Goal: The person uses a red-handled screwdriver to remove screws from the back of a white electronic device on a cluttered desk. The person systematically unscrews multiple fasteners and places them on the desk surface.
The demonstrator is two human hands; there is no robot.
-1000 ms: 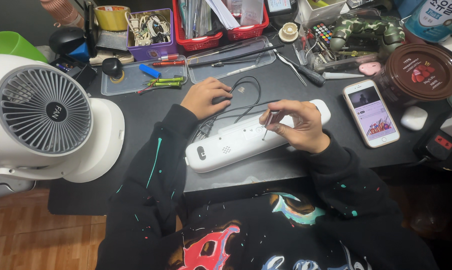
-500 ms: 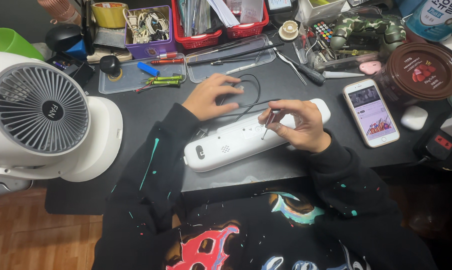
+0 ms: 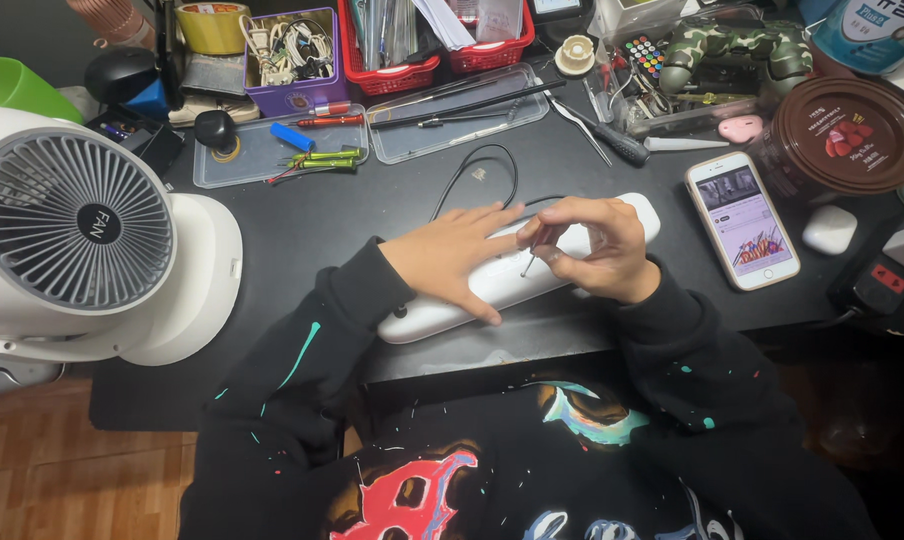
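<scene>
A long white power strip [image 3: 532,275] lies slanted across the black desk [image 3: 342,215]. My left hand [image 3: 457,255] rests flat on top of it, fingers spread, pressing it down. My right hand [image 3: 597,250] is closed around a thin screwdriver [image 3: 532,255] whose tip touches the strip's top face near the middle. A black cable [image 3: 477,170] loops on the desk just behind the strip.
A large white desk fan [image 3: 82,235] stands at the left. A smartphone [image 3: 742,220] lies to the right, beside a brown round lidded tub [image 3: 837,135]. Clear trays [image 3: 272,150] with small tools, a purple box and red baskets [image 3: 432,50] line the back edge.
My left hand has come off the black cable behind the strip and now lies flat on the strip. My right hand still holds the screwdriver in the same place.
</scene>
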